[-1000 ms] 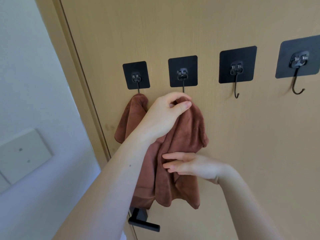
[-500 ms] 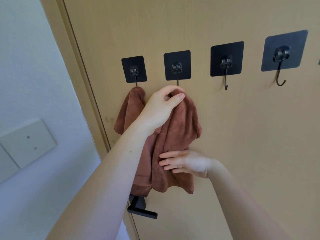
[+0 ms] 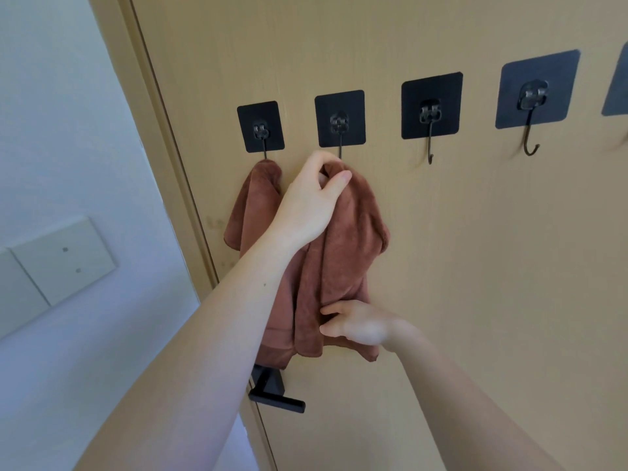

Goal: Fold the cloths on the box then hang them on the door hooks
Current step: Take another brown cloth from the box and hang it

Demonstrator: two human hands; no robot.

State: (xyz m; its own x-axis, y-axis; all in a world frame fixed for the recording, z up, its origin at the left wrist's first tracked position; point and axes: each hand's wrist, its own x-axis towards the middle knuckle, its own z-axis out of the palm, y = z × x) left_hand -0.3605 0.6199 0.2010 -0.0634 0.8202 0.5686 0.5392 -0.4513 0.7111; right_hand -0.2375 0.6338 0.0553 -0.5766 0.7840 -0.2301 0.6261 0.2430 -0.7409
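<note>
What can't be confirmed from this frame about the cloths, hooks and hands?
- Second hook tip: head view, hidden by the left hand and the second cloth, so whether the cloth is caught on it cannot be told.
- Right hand: motion-blurred; its grip is unclear.
- First cloth: partly covered by the left forearm.
- Fifth hook plate: cut off by the right edge.
- The box: out of frame.

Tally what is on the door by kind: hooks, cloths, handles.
Black hook pads: 5, the last cut off at the frame's right edge
Brown cloths: 2
Black door handle: 1
Total: 8
</note>
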